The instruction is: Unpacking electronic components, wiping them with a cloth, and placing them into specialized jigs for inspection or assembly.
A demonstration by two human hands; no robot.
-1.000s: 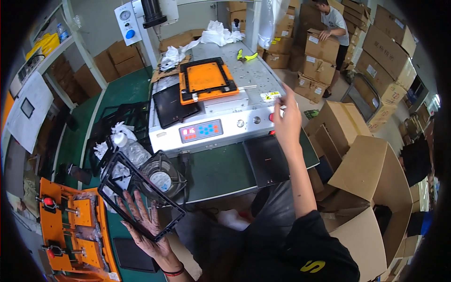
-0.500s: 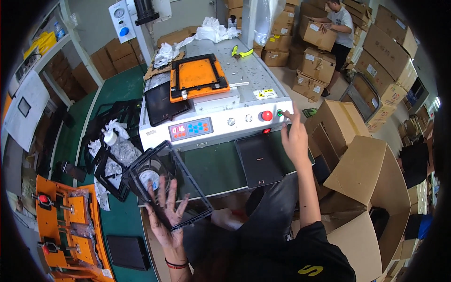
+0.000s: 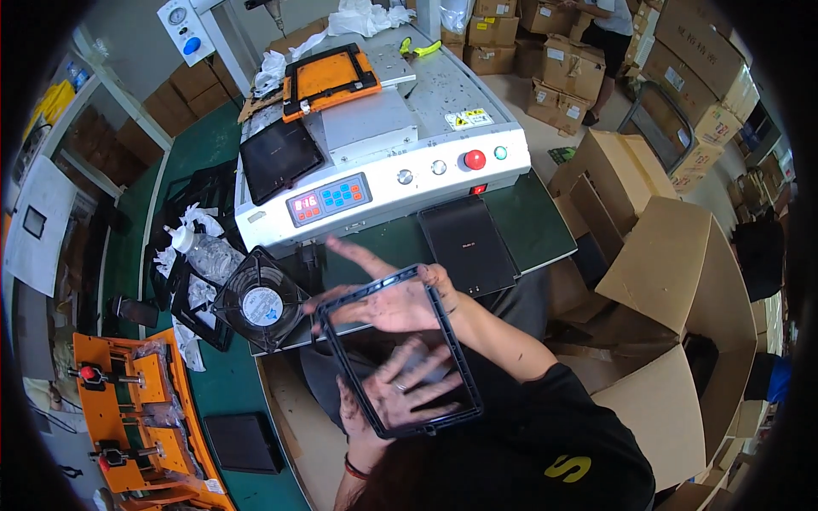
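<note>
A thin black rectangular frame (image 3: 457, 349) is held up at a tilt in front of my body. My left hand (image 3: 400, 393) supports its lower part, thumb at the left side bar and fingers spread behind the opening. My right hand (image 3: 388, 302) grips the upper right corner with the thumb, its other fingers stretched out behind the top bar. A black flat panel (image 3: 469, 243) lies on the green bench just beyond. Behind it stands a white machine (image 3: 375, 200) with a lit display, a red knob (image 3: 475, 159) and a green button (image 3: 501, 153).
An orange fixture (image 3: 328, 78) sits on the machine beside another black panel (image 3: 279, 157). A black fan (image 3: 260, 298) and a clear bottle (image 3: 213, 255) stand at left, near orange clamps (image 3: 141, 383). Open cardboard boxes (image 3: 656, 264) crowd the right; a person (image 3: 607, 34) stands behind.
My right hand has left the green button and come down to grip the frame. The frame moved right, toward my body. The orange fixture slid back on the machine. The view shifted.
</note>
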